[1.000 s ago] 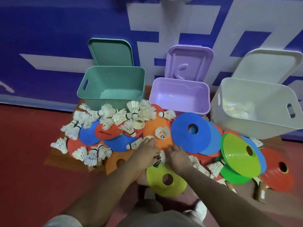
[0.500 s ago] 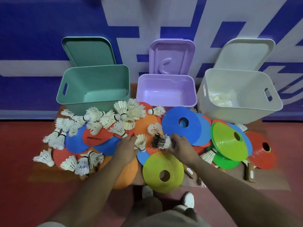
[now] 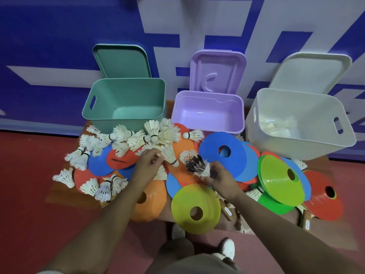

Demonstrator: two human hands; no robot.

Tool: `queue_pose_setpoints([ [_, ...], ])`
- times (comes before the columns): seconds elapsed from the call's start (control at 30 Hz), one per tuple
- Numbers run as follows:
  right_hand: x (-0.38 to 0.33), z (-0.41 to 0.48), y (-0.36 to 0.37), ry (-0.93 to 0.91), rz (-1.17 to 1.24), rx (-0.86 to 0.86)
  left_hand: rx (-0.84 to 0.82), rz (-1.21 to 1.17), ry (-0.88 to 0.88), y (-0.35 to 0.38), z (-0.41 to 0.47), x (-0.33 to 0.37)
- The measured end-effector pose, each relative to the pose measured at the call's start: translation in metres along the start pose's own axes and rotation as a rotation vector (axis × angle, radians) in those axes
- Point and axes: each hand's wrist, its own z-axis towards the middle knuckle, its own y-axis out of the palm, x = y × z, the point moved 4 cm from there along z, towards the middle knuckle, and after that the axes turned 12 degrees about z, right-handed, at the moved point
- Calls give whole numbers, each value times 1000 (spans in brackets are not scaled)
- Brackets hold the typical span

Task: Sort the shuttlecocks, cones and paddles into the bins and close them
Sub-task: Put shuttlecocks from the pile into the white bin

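Nearest you, just this side of the yellow-green cone (image 3: 195,209), your two shoes (image 3: 228,248) stood on the red floor (image 3: 29,194). That cone lay at the near edge of the pile, hole up, with an orange cone (image 3: 147,202) touching it on its left and two wooden paddle handles (image 3: 227,211) poking out on its right.

Just beyond the cone, your right hand (image 3: 219,175) was closed around a dark-tipped shuttlecock (image 3: 197,166), feathers pointing away from you. Your left hand (image 3: 148,161), beyond the cone and to its left, had its fingers curled loosely together beside a white shuttlecock (image 3: 169,155); I could not tell whether it actually gripped anything.

To the right of the cone lay a second yellow-green cone (image 3: 280,179) on a green one (image 3: 274,203), with a red cone (image 3: 324,194) farther right. Beyond it lay a large blue cone (image 3: 224,150) and an orange one. Left of it, white shuttlecocks were strewn over red and blue discs, too many and too tangled to count exactly.

Farthest from the cone stood three open bins, each with its lid leaning on the blue and white wall (image 3: 59,46): a teal bin (image 3: 126,99), a purple bin (image 3: 207,113) and a white bin (image 3: 296,123), the last already holding some white shuttlecocks.
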Motion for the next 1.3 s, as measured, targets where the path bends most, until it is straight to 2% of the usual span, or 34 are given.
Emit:
queue_pose_setpoints([
  [0.1, -1, 3, -2, -17, 28, -35, -6, -219, -66, -9, -8, 17],
  [0.23, -15, 6, -7, -59, 53, -86, -105, -337, -119, 11, -11, 47],
  [0.37, -22, 9, -25, -105, 50, -47, -160, -75, 80, 37, -5, 75],
  [0.47, -21, 10, -45, -103, 38, -11, -180, 61, 165, 43, 9, 85],
  [0.53, -19, 8, -57, -114, 39, 13, -257, 130, 260, 48, 15, 97],
  [0.67, -8, 8, -68, -60, 111, 72, -415, -7, 282, 56, 22, 124],
  [0.73, -4, 8, -72, -31, 172, 103, -348, -134, 199, 56, 33, 124],
  [0.77, -2, 9, -75, -24, 186, 122, -268, -88, 181, 56, 39, 118],
  [0.87, 4, 10, -81, -5, 187, 161, -85, 365, 256, 61, 45, 86],
  [0.97, 12, 10, -81, 16, 197, 196, -141, 646, 339, 75, 37, 56],
  [1.03, 13, 9, -77, 23, 203, 203, -142, 728, 391, 79, 32, 46],
  [1.17, 11, 7, -73, 17, 173, 204, -77, 625, 422, 75, 31, 46],
  [1.3, 5, 10, -75, 3, 130, 193, 9, 293, 248, 44, 40, 59],
])
